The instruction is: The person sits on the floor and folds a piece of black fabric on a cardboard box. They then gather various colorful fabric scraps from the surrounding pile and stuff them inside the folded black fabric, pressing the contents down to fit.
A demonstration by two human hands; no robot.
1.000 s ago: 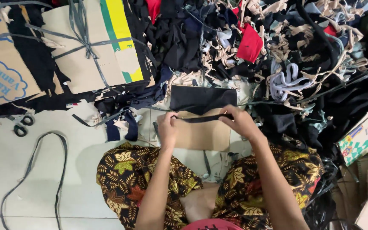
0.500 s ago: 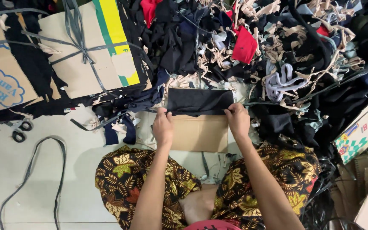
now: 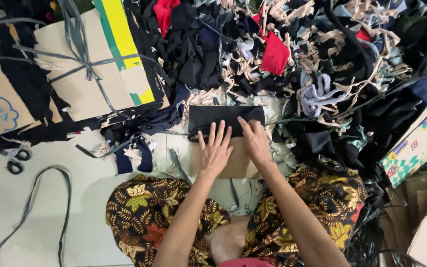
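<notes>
A folded black cloth lies across the far end of a brown cardboard piece on the floor in front of my knees. My left hand rests flat, fingers spread, on the cardboard with its fingertips on the cloth's near edge. Beside it my right hand lies flat too, its fingers pressing the cloth's lower right part. Neither hand grips anything.
A big heap of fabric scraps in black, beige and red fills the far side. Cardboard boxes stand at the left, a patterned box at the right. Scissors and a dark strap lie on the floor at left.
A thin black strip held stretched between both hands is gone. The hands moved together toward the middle and now lie flat on the cloth and cardboard.
</notes>
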